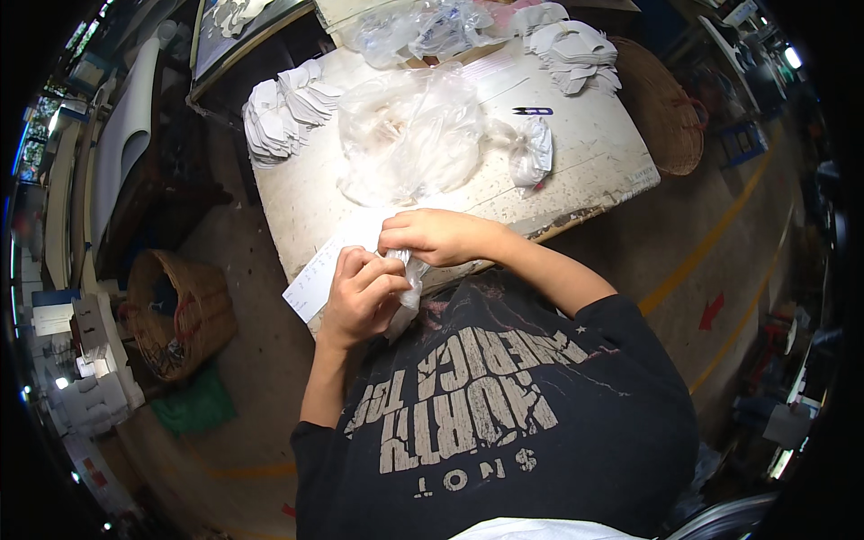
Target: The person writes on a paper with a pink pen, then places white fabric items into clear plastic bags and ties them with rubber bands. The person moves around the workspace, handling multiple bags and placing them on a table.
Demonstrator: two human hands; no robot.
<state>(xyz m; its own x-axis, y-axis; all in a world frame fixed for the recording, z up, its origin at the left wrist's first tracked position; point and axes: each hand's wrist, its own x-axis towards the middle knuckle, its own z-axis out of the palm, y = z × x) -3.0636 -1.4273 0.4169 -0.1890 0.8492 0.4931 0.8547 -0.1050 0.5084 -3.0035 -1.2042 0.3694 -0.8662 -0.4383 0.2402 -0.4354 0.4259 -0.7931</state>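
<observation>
The left hand (360, 292) is curled closed around a small clear plastic bag (409, 292), its fingers wrapped over the upper part while the crumpled lower end hangs out below the palm, just off the near edge of the tabletop (594, 153). The right hand (432, 236) is closed too, fingertips pinching the top of the same bag from above, so both hands meet on it. What the bag holds is hidden by the fingers; it may be a few small pale pieces, but I cannot tell.

The film looks thin, soft and very light, likely to crumple and slide under the skin, so a pinch at the gathered neck should hold better than a flat grip on the slack body.

Under the hands lies a white paper sheet (319, 274), overhanging the tabletop edge. Farther back sits a large clear plastic bag (409, 135), puffed and wrinkled, with a smaller knotted bag (531, 153) to its right and small dark snips (533, 111) beyond that. Stacks of white cut pieces (283, 112) stand at the left, more (576, 54) at the far right. Wicker baskets stand on the floor at both sides (175, 310) (666, 108).
</observation>
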